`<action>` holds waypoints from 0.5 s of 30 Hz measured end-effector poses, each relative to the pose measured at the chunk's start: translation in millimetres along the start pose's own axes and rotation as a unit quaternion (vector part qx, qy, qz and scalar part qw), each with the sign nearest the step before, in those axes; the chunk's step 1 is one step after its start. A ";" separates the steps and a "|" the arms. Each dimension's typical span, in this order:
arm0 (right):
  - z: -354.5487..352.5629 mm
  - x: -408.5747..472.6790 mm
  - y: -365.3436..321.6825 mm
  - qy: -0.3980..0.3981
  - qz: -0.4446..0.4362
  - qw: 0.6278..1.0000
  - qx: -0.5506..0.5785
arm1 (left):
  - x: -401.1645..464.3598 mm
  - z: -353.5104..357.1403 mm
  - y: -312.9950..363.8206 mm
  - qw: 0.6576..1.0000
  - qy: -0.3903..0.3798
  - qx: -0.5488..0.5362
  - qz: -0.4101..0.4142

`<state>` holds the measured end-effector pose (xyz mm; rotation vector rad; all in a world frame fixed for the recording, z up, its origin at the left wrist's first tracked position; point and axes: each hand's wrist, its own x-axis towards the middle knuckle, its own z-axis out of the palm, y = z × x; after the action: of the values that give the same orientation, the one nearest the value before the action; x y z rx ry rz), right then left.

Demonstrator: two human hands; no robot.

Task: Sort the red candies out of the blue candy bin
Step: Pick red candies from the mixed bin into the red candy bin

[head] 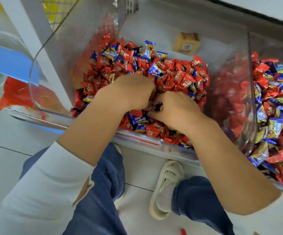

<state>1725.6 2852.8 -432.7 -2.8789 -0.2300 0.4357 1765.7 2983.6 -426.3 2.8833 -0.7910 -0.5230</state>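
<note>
We had both hands down in the middle bin (137, 138), a clear plastic one w/ a low front lip. It was heaped mostly w/ red candies (179, 78), plus blue candies (156, 69) scattered on top and toward the bin's back. Our left hand (134, 92) sat on the pile at the bin's centre, fingers curled down into the wrappers; we couldn't tell what, if anything, it gripped. Our right hand (174, 109), touching the left and nearer the bin's front right, was closed round a dark blue wrapper (157, 106) that poked out betw. thumb and fingers.

Right of the middle bin, past a clear divider, a second bin (273, 185) held a red-and-blue mix. Behind the middle bin's pile a small tan box (186, 43) lay on the white shelf. Left of the bin, a red bag (15, 95) lay behind a curved clear panel. Below the bin's front: white sleeves (44, 184), blue jeans (103, 192) and a white sandal (166, 185) on pale floor tile.
</note>
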 end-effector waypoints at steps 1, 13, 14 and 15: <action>-1.3 -0.4 0.3 -0.005 0.000 1.000 0.000 | -0.8 -1.0 -0.8 1.000 0.007 -0.011 0.001; -15.3 -16.4 -1.9 -0.075 -0.026 0.995 0.060 | -46.2 -27.0 -54.5 0.982 0.027 -0.160 -0.099; -13.2 -15.9 -2.7 -0.078 -0.035 0.994 0.068 | -46.6 -26.3 -55.3 0.980 0.034 -0.167 -0.105; -11.7 -15.3 -3.6 -0.070 -0.039 0.994 0.074 | -45.9 -25.8 -55.5 0.976 0.048 -0.176 -0.116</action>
<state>1714.3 2851.2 -416.8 -2.6876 -0.3175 0.6136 1764.3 3055.1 -399.0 2.6548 -0.3099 -0.4846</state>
